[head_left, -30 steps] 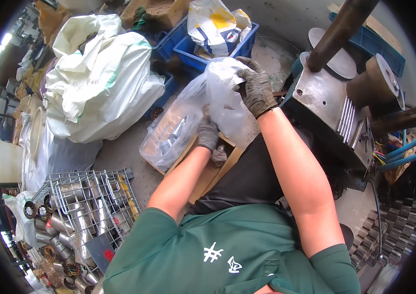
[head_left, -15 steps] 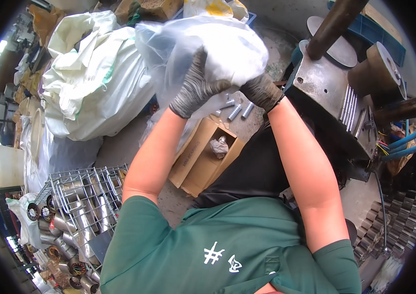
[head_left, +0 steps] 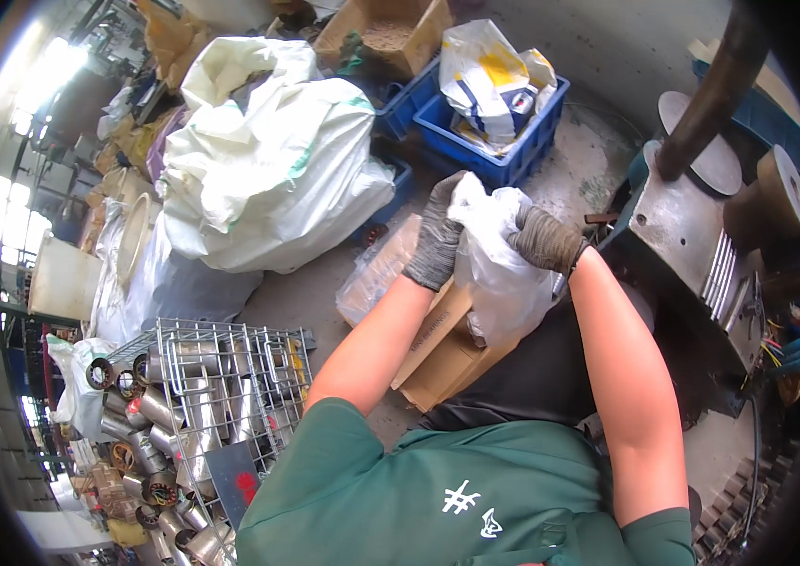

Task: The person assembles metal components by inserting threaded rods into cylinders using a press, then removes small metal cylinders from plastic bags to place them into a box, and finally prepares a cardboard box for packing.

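Plastic bag (head_left: pixel 503 274), now lower, hangs gripped between the left fingers (head_left: pixel 442 200) and right fingers (head_left: pixel 532 234).

A white sack (head_left: pixel 263 179) stands left of a blue crate (head_left: pixel 489 162); a wire basket (head_left: pixel 241 470) seemingly holds metal tubes (head_left: pixel 198 436).

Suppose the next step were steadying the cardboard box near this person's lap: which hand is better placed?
Probably the left hand: it sits closer to the cardboard box, while the plastic bag hangs between the right hand and it. Both hands grip the bag.
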`<state>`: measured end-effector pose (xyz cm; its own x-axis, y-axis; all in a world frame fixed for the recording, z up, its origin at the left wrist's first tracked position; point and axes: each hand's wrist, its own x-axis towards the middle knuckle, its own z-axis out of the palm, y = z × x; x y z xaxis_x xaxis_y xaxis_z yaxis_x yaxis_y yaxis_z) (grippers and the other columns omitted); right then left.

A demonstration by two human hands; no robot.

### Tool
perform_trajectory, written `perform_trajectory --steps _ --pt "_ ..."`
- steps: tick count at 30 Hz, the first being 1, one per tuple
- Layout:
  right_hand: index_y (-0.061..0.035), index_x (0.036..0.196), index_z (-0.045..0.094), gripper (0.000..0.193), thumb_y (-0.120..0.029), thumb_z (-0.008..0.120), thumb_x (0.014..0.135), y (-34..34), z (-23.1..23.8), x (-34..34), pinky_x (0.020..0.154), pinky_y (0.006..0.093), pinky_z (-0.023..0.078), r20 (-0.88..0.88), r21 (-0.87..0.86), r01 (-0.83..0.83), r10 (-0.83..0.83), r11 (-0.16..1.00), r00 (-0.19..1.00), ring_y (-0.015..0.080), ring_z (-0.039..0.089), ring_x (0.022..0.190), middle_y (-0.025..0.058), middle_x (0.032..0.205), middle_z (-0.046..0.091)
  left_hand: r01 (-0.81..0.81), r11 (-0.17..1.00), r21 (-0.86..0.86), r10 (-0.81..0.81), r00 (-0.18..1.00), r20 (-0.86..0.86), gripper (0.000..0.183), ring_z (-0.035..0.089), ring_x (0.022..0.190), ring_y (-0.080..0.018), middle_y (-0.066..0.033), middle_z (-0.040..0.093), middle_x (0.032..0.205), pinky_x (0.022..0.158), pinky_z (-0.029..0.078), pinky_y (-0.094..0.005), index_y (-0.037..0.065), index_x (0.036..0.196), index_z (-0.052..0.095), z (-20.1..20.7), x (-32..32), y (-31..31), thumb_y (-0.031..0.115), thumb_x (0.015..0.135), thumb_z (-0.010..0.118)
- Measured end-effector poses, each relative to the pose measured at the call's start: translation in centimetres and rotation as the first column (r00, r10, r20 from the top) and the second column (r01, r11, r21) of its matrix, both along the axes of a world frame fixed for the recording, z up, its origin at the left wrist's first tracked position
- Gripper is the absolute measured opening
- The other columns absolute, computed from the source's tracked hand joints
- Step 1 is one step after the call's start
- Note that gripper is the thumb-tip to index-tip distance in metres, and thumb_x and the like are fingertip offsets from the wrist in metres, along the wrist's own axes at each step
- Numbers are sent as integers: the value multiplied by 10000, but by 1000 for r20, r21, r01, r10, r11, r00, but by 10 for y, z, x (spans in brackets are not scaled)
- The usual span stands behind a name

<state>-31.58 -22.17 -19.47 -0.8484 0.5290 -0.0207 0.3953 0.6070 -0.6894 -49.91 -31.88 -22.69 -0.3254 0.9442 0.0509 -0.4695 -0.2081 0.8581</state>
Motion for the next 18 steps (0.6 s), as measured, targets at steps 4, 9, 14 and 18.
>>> perform_trajectory --steps 4,9,14,18 --pt "46 941 684 305 -248 642 871 4 -6 -13 828 469 553 -24 64 -42 43 997 999 433 679 902 287 925 696 -139 978 -153 91 954 -285 226 610 978 -135 -26 651 1069 903 526 -291 52 1251 622 -42 10 22 135 1066 522" --pt "26 1096 705 493 -333 800 772 -4 23 -19 854 371 569 -101 -227 92 -117 970 988 284 709 923 186 992 739 66 998 -15 -38 374 -927 334 609 1120 -185 -101 652 1211 1004 496 -333 94 1352 592 -91 -48 12 188 1045 501" --pt "1 1166 695 320 -119 784 884 14 13 -10 837 312 584 -237 -449 250 -384 858 892 152 673 979 83 1058 729 123 972 -200 -206 853 -480 319 638 1161 -255 -132 667 1261 982 508 -351 91 1289 624 -90 -39 -61 169 1011 490" --pt "10 1188 676 316 -94 751 899 22 4 8 769 297 627 -216 -544 336 -515 769 829 172 697 944 96 1076 709 -79 820 -567 -559 103 -823 364 638 1189 -347 -201 653 1291 1041 490 -398 49 1238 657 -127 41 -136 137 891 595"
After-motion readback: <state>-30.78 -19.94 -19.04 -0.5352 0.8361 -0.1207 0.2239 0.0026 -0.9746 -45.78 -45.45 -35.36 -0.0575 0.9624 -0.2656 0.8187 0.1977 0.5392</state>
